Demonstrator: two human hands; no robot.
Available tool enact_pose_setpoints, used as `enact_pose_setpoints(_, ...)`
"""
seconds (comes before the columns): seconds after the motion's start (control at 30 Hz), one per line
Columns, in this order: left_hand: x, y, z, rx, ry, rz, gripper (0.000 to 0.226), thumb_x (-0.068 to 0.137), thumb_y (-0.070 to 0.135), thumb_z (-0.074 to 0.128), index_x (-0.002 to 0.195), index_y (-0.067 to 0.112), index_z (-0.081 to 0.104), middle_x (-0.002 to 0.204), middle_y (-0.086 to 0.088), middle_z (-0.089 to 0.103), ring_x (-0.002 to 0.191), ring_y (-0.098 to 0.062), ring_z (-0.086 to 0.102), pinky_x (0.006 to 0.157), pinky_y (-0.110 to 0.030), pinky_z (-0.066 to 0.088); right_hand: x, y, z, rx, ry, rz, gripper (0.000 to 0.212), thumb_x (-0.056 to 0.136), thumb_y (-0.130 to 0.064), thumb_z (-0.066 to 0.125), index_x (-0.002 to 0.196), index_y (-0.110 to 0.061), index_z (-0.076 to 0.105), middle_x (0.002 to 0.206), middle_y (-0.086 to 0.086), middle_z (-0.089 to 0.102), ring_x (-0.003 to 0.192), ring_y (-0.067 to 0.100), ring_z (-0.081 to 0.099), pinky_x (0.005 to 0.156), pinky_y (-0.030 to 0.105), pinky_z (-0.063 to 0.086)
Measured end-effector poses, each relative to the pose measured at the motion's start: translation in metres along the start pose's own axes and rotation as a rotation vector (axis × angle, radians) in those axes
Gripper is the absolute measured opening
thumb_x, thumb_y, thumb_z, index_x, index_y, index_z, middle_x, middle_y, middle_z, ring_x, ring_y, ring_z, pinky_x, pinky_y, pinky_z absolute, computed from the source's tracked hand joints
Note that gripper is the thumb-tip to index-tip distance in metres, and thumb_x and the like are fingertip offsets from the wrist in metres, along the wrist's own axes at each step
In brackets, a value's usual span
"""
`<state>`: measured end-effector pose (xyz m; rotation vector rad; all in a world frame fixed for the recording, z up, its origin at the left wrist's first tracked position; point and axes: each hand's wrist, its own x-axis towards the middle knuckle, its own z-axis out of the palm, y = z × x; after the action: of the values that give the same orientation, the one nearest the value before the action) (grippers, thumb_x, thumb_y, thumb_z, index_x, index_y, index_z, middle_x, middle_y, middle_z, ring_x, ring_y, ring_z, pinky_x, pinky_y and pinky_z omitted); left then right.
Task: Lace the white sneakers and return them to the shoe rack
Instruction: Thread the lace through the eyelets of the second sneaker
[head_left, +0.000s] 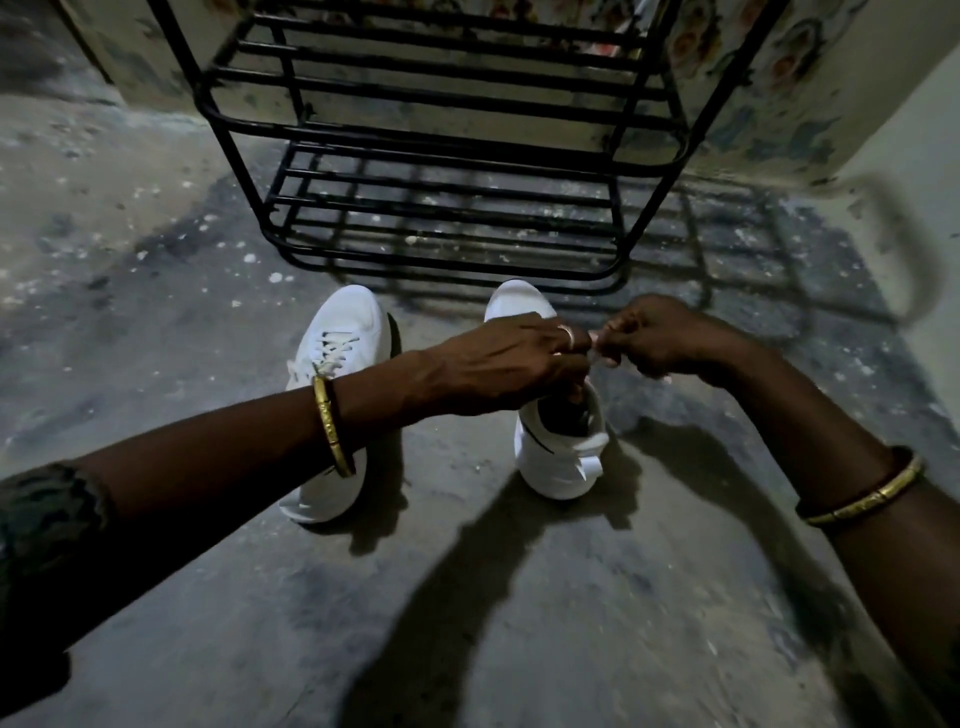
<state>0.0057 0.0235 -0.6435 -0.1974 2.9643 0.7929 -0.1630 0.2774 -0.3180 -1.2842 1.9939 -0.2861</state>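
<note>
White leather-look low sneakers stand side by side on a grey, stained concrete floor (493, 597), toes pointing away from the person and toward a black metal-rod shoe rack (441, 171) that stands just beyond them. The left white sneaker (337, 332) shows white laces crossed through its eyelets, and its heel half is partly hidden behind the left forearm. The right white sneaker (561, 457) sits under both hands, its dark opening showing between toe and heel; its lacing area is covered, so how far it is laced cannot be told.

The left hand (509, 364) reaches in from the lower left across the frame, back of the hand up, wrist nearly straight, fingers curled down and closed over the middle of the right sneaker. A ring (567, 335) sits on one finger and a gold bangle (332, 426) circles the forearm. The right hand (660, 338) comes in from the lower right with the wrist bent inward, fingers bunched tightly in a pinch, meeting the left fingertips just above the shoe. A small pale bit of white lace (597, 349) shows between the two pinches. A second gold bangle (867, 499) rests on the right forearm. The lowest tiers of the rack hold nothing visible.
</note>
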Motion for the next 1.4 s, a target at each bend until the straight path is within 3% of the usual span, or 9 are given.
enact_pose_setpoints(0.23,-0.027,0.302,-0.159,0.753,0.462,0.458,0.037,0.085,0.022,0.031,0.099,0.018,0.065,0.112,-0.008,0.070,0.088,-0.026,0.066,0.067,-0.032,0.049,-0.008,-0.035,-0.042,-0.167,0.090,-0.108,0.033,0.087,-0.038,0.059,0.067,-0.012,0.064,0.061,0.001,0.056,0.056,0.014,0.047,0.052,0.025,0.035)
enact_pose_setpoints(0.5,-0.011,0.287,-0.174,0.404,0.284,-0.140,0.028,0.097,0.030,0.033,0.113,0.017,0.054,0.083,0.000,0.060,0.065,-0.021,0.058,0.056,-0.031,0.040,0.002,-0.041,-0.028,-0.089,0.333,-0.263,0.020,0.087,-0.011,0.057,0.106,-0.010,0.062,0.107,0.009,0.063,0.097,0.021,0.059,0.084,0.036,0.048)
enact_pose_setpoints(0.63,-0.014,0.278,-0.176,-0.037,0.292,-0.343,0.022,0.097,0.027,0.044,0.108,0.016,0.060,0.077,0.004,0.065,0.058,-0.014,0.063,0.060,-0.037,0.058,-0.002,-0.023,-0.012,0.090,0.125,-0.158,0.046,0.077,-0.004,0.068,0.118,-0.016,0.052,0.100,0.006,0.058,0.078,0.010,0.054,0.066,0.022,0.047)
enact_pose_setpoints(0.8,-0.012,0.286,-0.179,-0.129,0.373,-0.309,0.034,0.098,0.044,0.036,0.102,0.018,0.058,0.073,0.001,0.066,0.057,-0.012,0.064,0.053,-0.022,0.047,0.008,-0.013,0.015,0.251,0.189,-0.099,0.031,0.080,0.006,0.058,0.073,-0.024,0.064,0.068,0.000,0.063,0.056,0.010,0.054,0.042,0.013,0.041)
enact_pose_setpoints(0.9,-0.015,0.284,-0.189,-0.083,0.344,-0.291,0.044,0.099,0.047,0.025,0.104,0.014,0.053,0.066,0.007,0.056,0.058,-0.006,0.053,0.059,-0.025,0.043,0.010,0.000,0.012,0.446,0.244,-0.057,0.013,0.082,0.004,0.057,0.087,0.001,0.069,0.066,0.011,0.061,0.050,0.013,0.048,0.039,0.015,0.036)
enact_pose_setpoints(1.07,-0.046,0.271,-0.199,0.129,0.076,-0.246,0.054,0.092,0.044,0.032,0.093,0.001,0.064,0.076,-0.003,0.041,0.064,-0.020,0.047,0.060,-0.030,0.035,0.005,0.012,-0.007,0.754,0.221,-0.083,0.008,0.085,-0.012,0.061,0.085,-0.005,0.066,0.063,0.003,0.056,0.048,0.006,0.043,0.038,0.011,0.031)
enact_pose_setpoints(1.17,-0.042,0.274,-0.200,-0.132,-0.026,-0.338,0.047,0.074,0.047,0.045,0.089,0.005,0.060,0.068,0.004,0.041,0.063,-0.015,0.043,0.055,-0.021,0.034,0.003,0.003,-0.020,0.857,0.189,-0.166,0.014,0.088,-0.020,0.058,0.080,-0.010,0.064,0.061,-0.001,0.057,0.048,0.005,0.045,0.038,0.011,0.033)
enact_pose_setpoints(1.27,-0.019,0.275,-0.183,-0.062,0.065,-0.348,0.023,0.072,0.034,0.072,0.085,0.020,0.059,0.076,0.003,0.052,0.074,-0.019,0.052,0.060,-0.027,0.042,0.004,-0.010,-0.025,0.903,0.142,-0.236,0.020,0.091,-0.025,0.054,0.081,-0.010,0.063,0.067,0.002,0.060,0.053,0.007,0.051,0.044,0.013,0.038)
enact_pose_setpoints(1.4,-0.008,0.281,-0.162,0.062,0.505,-0.413,0.027,0.079,0.026,0.067,0.103,0.016,0.061,0.089,-0.003,0.060,0.081,-0.020,0.058,0.065,-0.030,0.043,0.017,-0.018,-0.017,1.031,0.197,-0.211,0.020,0.093,-0.019,0.051,0.084,-0.005,0.061,0.070,0.009,0.063,0.056,0.011,0.059,0.052,0.017,0.051)
